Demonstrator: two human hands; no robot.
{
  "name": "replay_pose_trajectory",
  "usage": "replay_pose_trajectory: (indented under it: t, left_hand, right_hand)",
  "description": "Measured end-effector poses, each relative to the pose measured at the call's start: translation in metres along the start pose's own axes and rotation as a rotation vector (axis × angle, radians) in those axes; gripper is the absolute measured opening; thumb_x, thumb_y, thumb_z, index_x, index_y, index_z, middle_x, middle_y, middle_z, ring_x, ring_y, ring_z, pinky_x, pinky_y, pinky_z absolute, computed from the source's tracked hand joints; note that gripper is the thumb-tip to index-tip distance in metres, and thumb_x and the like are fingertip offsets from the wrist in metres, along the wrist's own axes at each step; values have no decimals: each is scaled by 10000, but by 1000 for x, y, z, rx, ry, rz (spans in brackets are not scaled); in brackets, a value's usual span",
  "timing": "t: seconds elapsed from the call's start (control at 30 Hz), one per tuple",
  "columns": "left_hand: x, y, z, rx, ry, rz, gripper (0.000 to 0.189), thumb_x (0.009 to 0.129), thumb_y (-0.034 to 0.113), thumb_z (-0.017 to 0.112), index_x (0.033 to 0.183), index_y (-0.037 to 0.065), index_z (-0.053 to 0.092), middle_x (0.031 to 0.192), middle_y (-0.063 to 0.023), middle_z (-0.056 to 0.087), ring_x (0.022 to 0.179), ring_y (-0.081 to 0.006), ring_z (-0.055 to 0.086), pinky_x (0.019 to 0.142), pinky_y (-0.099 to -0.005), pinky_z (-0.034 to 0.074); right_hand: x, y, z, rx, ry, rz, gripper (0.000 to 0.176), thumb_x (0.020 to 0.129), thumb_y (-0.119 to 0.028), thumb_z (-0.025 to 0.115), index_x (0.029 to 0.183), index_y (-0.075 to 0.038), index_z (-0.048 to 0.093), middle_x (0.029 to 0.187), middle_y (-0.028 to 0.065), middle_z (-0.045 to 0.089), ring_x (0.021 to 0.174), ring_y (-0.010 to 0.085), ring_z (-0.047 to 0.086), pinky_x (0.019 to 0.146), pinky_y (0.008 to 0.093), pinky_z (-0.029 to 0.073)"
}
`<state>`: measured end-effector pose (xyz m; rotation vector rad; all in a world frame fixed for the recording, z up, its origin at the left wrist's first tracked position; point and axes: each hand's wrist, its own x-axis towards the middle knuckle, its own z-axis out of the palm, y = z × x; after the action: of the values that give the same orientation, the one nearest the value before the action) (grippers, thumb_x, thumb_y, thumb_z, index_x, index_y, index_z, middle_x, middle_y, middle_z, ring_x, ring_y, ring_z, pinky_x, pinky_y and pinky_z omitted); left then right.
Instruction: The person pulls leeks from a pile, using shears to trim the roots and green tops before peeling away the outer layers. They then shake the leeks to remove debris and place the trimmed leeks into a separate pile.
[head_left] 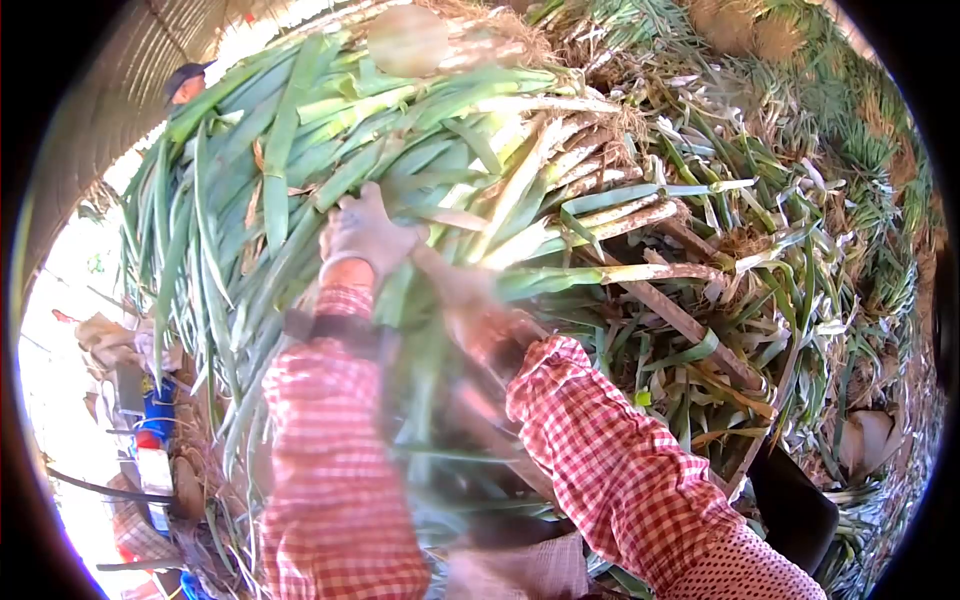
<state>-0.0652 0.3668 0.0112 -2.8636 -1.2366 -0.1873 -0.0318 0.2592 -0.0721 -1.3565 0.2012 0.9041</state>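
Corrugated, tan-grey sheeting (100, 120) curves behind the large stack of long green-and-white leeks (330, 130), the landmark here, which fills the upper middle and left of the view. Its leaves are flat, smooth and strap-like, blue-green to bright green, drooping at the left end; toward the right the stems turn pale and slender, ending in brown, stringy, soil-stained roots. Right of the stack spreads a tangled heap of loose leeks and leaves (830, 290), partly dry and yellowed, and below the stack's root end a straight, weathered brown bar (690, 330) slants down. The left hand (365, 235), in a thin pale glove, lies on the stack's leaves near its lower middle, fingers bent; whether they clamp any leaf cannot be told. Just beside it, the right hand (455, 280) is over the stack's lower edge, too motion-blurred to show whether its fingers are closed. Both arms wear red-and-white checked cloth sleeves (610, 460), with a dark band (340, 332) at the left wrist. Below the stack's drooping leaves, at far left, sit a shiny blue item (158, 405) and a white container with a red top (153, 475); any print is too small to read. Beyond the stack's upper left shows a person in a dark cap (187, 82).
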Motion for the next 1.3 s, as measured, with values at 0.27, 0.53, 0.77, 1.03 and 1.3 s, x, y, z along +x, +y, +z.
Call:
replay_pose_trajectory:
  t: [0.27, 0.53, 0.77, 1.03, 1.3]
  left_hand:
    - [-56, 3, 26, -47, 146, 168, 493, 797, 183, 627, 1280, 106, 570, 981, -225, 717, 933, -423, 693, 845, -514, 532]
    - [-225, 31, 79, -308, 6, 198, 497, 778, 176, 615, 1266, 79, 608, 976, -255, 705, 930, -460, 671, 862, -541, 514]
    - [-307, 36, 52, -217, -246, 780, 656, 750, 396, 785, 1254, 11, 617, 1024, -238, 707, 953, -362, 712, 861, -412, 560]
    - [-137, 80, 84, -263, 11, 162, 859, 825, 670, 680, 1304, -37, 592, 1236, -258, 666, 1162, -389, 643, 1005, -413, 496]
    - [-182, 133, 138, -298, -501, 155, 670, 902, 562, 656, 1281, 11, 627, 1231, -275, 660, 1162, -410, 632, 1008, -418, 479]
  right_hand:
    - [-8, 33, -52, 374, -29, -20, 405, 783, -60, 798, 1124, 103, 651, 911, 173, 709, 701, 290, 659, 652, 389, 533]
    - [-91, 117, -212, 329, -52, -96, 355, 771, -94, 790, 1086, 33, 687, 911, 110, 717, 743, 229, 683, 629, 357, 549]
    - [-174, 209, -301, 228, 76, -67, 278, 856, -86, 716, 1103, 38, 694, 979, 100, 715, 816, 218, 685, 751, 341, 579]
    - [-168, 184, -323, 329, 76, -192, 533, 924, -248, 756, 1333, -2, 519, 1175, 80, 646, 1033, 187, 621, 901, 335, 526]
    - [-163, 190, -327, 525, -226, -98, 567, 905, -365, 763, 1303, -18, 554, 1164, 77, 658, 1012, 197, 645, 856, 357, 551]
